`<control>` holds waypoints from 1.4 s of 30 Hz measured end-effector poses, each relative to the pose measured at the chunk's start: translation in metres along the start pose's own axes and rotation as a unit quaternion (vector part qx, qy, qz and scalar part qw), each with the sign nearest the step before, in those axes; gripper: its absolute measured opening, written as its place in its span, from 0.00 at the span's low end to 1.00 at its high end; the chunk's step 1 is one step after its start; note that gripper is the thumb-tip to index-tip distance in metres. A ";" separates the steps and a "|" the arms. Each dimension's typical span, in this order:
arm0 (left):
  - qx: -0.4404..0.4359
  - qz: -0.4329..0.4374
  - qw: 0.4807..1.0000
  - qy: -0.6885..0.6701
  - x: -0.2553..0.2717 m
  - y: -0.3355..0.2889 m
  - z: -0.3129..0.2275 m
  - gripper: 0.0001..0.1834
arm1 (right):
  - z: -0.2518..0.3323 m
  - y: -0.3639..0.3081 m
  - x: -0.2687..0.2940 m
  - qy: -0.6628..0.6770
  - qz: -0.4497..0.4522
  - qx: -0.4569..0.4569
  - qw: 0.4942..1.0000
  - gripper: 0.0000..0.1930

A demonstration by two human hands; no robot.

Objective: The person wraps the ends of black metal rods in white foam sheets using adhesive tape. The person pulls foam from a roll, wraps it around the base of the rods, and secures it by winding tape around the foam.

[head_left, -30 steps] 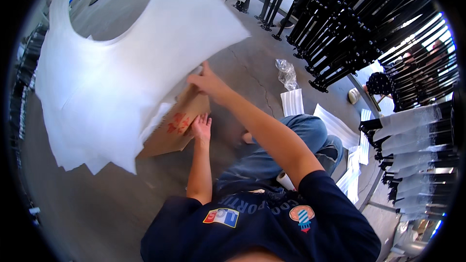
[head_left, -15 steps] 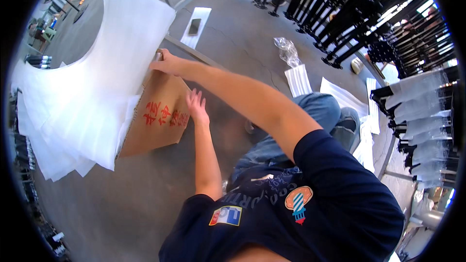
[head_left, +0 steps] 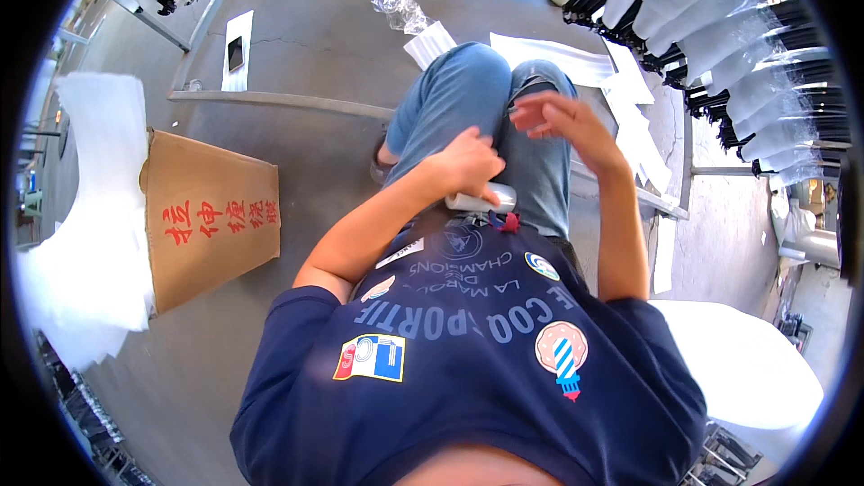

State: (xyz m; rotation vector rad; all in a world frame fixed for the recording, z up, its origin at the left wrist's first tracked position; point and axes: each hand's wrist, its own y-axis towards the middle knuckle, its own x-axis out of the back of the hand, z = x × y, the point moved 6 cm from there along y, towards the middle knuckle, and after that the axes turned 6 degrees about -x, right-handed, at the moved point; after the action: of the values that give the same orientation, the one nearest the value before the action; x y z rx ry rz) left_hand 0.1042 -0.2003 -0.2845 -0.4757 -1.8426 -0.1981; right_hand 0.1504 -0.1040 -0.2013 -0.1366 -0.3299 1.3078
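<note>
My left hand (head_left: 468, 165) is over my lap with its fingers curled. One finger reaches down onto a short, whitish, shiny roll (head_left: 482, 198) lying against my shirt between my thighs. Whether anything is pinched in that hand is hidden. At the roll's right end shows a small red and dark blue bit (head_left: 508, 222). Above my right thigh, my right hand (head_left: 569, 126) is raised, slightly blurred, fingers apart and nothing visible in it. To my left stands a brown cardboard box (head_left: 211, 180) with red handwriting, apart from both hands.
White foam sheets (head_left: 85, 243) are piled against the box's left side. More white sheets (head_left: 562, 63) lie beyond my knees, near crumpled clear plastic (head_left: 400, 12). A phone (head_left: 236, 53) rests on a white strip. Racks of black rods with plastic-wrapped ends (head_left: 720, 63) stand at right.
Both hands have left the cardboard box and come back over my lap. The view has swung right, so the box now sits farther left. The whitish roll now shows clearly.
</note>
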 end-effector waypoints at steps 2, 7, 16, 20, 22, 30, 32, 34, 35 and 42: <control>0.026 0.112 0.992 -0.052 -0.033 0.011 -0.011 0.26 | -0.024 -0.025 0.001 0.027 -0.034 -0.016 0.999 0.17; 0.082 0.056 0.955 -0.281 -0.036 -0.009 -0.001 0.31 | -0.094 -0.021 -0.008 -0.135 -0.024 -0.060 0.989 0.11; 0.179 -0.344 0.698 -0.602 0.041 -0.063 0.073 0.28 | -0.218 0.046 -0.122 -0.505 0.335 -0.177 0.775 0.19; 0.071 -0.216 0.859 -0.459 0.088 -0.022 0.117 0.29 | -0.349 0.075 -0.156 -0.329 0.296 -0.163 0.882 0.13; 0.037 -0.112 0.875 -0.470 0.097 -0.001 0.133 0.30 | -0.335 0.072 -0.158 -0.329 0.245 -0.291 0.864 0.17; -0.078 0.030 0.731 -0.677 0.094 -0.049 0.230 0.28 | -0.268 0.121 -0.216 -0.360 0.171 -0.314 0.862 0.17; -0.104 0.057 0.745 -0.656 0.103 -0.077 0.256 0.29 | -0.274 0.138 -0.247 -0.325 0.178 -0.304 0.878 0.19; -0.134 0.098 0.763 -0.624 0.124 -0.093 0.267 0.31 | -0.280 0.162 -0.278 -0.286 0.189 -0.287 0.895 0.18; -0.152 0.125 0.769 -0.609 0.132 -0.100 0.269 0.32 | -0.278 0.176 -0.290 -0.285 0.201 -0.278 0.895 0.18; -0.204 0.122 0.704 -0.669 0.151 -0.136 0.278 0.42 | -0.244 0.238 -0.316 -0.375 0.270 -0.189 0.867 0.16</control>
State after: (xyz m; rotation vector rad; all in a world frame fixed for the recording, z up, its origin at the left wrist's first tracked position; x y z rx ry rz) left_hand -0.2333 -0.1870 -0.2179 -1.4427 -3.1307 -0.0479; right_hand -0.0630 -0.3251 -0.5504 -0.0390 -1.2941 1.8088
